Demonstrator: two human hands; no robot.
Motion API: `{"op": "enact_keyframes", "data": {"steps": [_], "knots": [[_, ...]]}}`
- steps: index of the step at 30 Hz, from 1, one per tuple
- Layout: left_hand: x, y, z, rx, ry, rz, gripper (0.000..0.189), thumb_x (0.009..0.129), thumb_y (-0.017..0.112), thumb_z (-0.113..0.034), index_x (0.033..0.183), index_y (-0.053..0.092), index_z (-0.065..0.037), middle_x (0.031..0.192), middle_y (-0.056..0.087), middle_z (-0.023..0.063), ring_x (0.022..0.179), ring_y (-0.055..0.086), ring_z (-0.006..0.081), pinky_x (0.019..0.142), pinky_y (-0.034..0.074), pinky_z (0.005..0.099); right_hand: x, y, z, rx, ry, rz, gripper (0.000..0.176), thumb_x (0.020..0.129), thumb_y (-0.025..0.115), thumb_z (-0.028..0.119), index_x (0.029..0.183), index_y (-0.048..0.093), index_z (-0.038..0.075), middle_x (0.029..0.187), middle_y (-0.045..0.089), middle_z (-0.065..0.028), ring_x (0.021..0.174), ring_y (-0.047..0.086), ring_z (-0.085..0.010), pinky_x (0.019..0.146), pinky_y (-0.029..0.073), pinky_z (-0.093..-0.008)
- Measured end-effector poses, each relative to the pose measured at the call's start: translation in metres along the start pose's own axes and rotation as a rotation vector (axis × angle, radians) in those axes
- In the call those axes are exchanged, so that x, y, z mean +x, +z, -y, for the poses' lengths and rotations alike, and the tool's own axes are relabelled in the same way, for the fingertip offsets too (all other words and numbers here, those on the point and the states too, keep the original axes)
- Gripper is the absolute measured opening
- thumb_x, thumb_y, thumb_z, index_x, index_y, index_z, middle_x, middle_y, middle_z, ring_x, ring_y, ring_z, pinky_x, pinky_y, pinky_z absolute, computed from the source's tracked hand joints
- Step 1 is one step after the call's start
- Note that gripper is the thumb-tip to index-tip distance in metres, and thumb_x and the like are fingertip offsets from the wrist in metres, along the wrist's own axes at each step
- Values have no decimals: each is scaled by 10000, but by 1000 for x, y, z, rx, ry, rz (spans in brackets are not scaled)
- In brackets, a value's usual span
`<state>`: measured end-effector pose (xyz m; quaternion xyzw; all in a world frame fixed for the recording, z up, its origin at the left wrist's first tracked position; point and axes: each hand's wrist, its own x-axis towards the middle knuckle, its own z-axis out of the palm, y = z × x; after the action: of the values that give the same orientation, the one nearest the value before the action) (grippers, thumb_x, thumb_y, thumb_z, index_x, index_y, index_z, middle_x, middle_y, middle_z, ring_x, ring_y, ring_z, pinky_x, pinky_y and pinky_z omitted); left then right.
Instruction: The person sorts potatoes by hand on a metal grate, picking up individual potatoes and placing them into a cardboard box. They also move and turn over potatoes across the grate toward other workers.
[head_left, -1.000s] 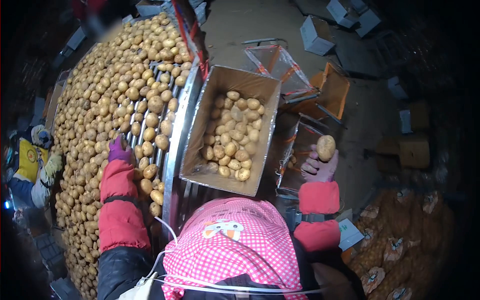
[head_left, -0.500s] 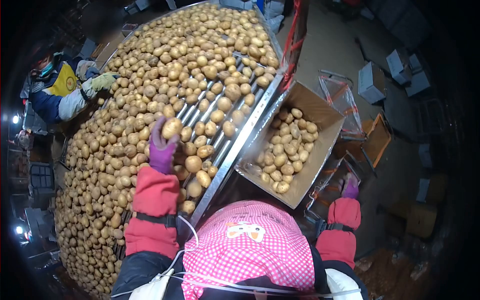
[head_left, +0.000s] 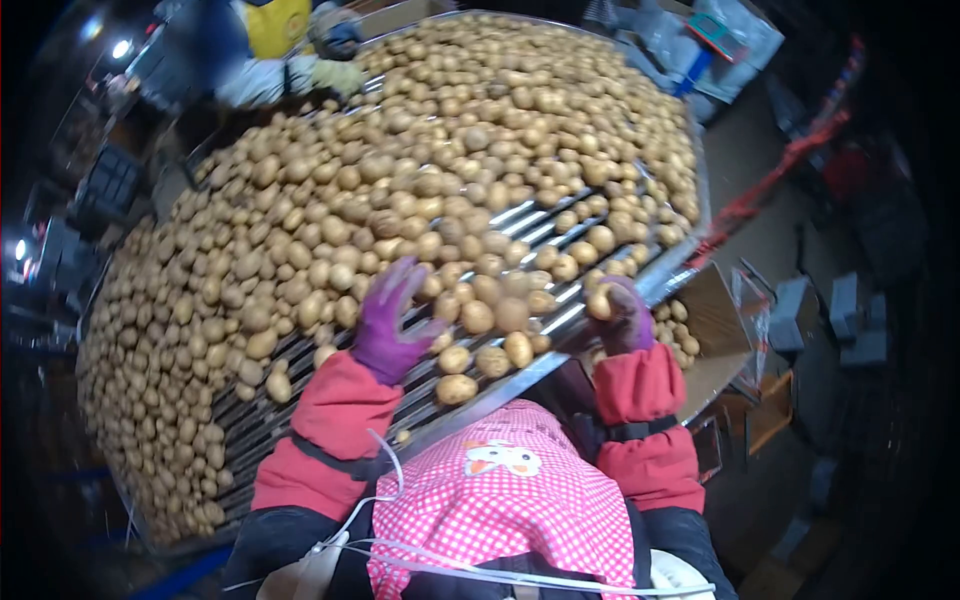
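Observation:
My left hand (head_left: pixel 393 322), in a purple glove, rests over the potatoes (head_left: pixel 300 240) on the slatted metal table. Its thumb and fingers are spread, with no potato visible between them. At the table's right edge my right hand (head_left: pixel 624 318), also gloved in purple, curls around a single potato (head_left: pixel 600 302). Below and beside that hand is a cardboard box (head_left: pixel 715 335) with more potatoes in it, partly covered by my hand and sleeve. Several loose potatoes lie on the bare slats (head_left: pixel 290 365) between and left of my hands.
A metal rim (head_left: pixel 490 398) borders the table on my side. Across the potatoes, at upper left, a co-worker's gloved hand (head_left: pixel 338 76) reaches in. A red wrapped post (head_left: pixel 780 170) rises at the right corner. White boxes (head_left: pixel 797 308) stand on the floor at right.
The view has turned left-to-right across the table. My right hand has come from beside the box to the table edge and holds a potato. My left hand no longer has its potato.

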<state>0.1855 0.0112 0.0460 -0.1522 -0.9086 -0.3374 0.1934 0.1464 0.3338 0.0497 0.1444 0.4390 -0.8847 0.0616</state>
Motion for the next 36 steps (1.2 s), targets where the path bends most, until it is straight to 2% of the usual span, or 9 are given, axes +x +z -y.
{"op": "enact_keyframes", "data": {"steps": [3,6,9,12,16,23,26,30,36], "knots": [[-71,-48,33,359,-219,160,744,662,786,-470,1315,558,-195,1436,439,137,1304,406,408,1096,297,542,12,-4,1,-1009,-124,124,330,752,616,139,1065,611,34,885,640,-81,813,639,-184,762,547,-318],[-76,-57,19,484,-158,490,734,672,734,-573,1323,556,-284,1457,409,127,1319,359,456,1095,256,594,6,36,-32,-1630,-618,637,384,763,646,174,1147,616,175,1144,616,-135,929,661,-322,807,541,-406],[-57,-19,17,428,-164,548,696,710,696,-590,1340,544,-336,1519,328,66,1373,209,497,1090,220,634,29,81,-37,-1861,-216,787,450,738,690,204,1176,604,259,1307,537,-134,1022,624,-387,835,529,-442],[-40,10,24,554,-127,614,692,705,699,-588,1332,552,-336,1548,284,24,1378,139,532,1091,186,657,85,28,-44,-1945,-378,706,609,692,739,206,1260,536,290,1370,480,-118,1115,588,-373,873,518,-455],[1,32,29,551,-111,665,689,696,687,-617,1318,560,-349,1568,237,-10,1383,112,527,1084,171,676,160,13,-15,-2205,-418,376,433,745,726,259,1165,628,224,1274,559,-113,1017,619,-368,798,531,-448],[10,38,52,356,-77,552,699,688,704,-612,1318,551,-350,1541,309,-1,1350,231,537,1072,234,657,114,145,0,-1886,-580,482,292,860,603,220,1142,620,145,1104,639,-167,1011,611,-374,834,505,-444],[-2,22,60,-23,-80,202,647,726,777,-255,1329,550,-193,1469,418,106,1335,388,396,1083,360,494,120,147,-3,-2021,-496,366,267,882,484,250,1078,655,191,950,678,-148,902,633,-372,724,498,-455],[-15,-13,39,-41,-39,170,565,708,774,-182,1245,606,-129,1325,558,131,1193,546,338,1001,447,446,197,107,-34,-1324,102,590,466,851,656,256,1277,591,78,1083,688,-124,972,649,-209,822,521,-322],[-59,5,3,-166,-1,558,543,717,774,-258,1217,613,-120,1256,585,168,1036,628,356,837,534,446,71,-42,27,-237,36,364,606,880,650,299,1371,462,-2,1320,537,-163,1150,562,-249,959,456,-355]]}}
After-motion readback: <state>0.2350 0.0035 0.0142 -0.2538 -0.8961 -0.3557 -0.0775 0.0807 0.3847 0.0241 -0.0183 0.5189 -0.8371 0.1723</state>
